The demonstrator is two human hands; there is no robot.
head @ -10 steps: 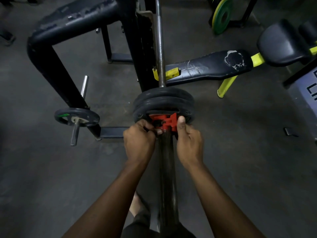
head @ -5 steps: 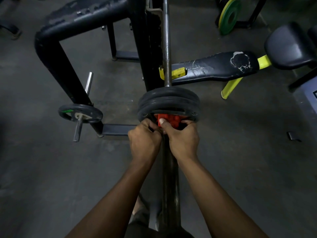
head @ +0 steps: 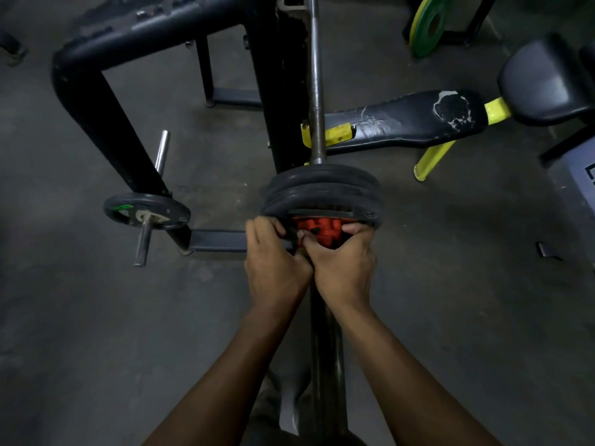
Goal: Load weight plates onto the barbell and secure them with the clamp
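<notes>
A: Where is the clamp?
B: On the bar, touching the plates, near the centre.
A: And the hands?
B: The left hand curls its fingers around the clamp's left side. The right hand grips it from the right, thumb on top.
A: Anything at nine o'clock?
B: A small plate on a peg. A bench lies at two o'clock.

A gym: worn padded bench, plate rack, concrete floor.

Both hands, left and right, grip the red clamp against the weight plates.
</notes>
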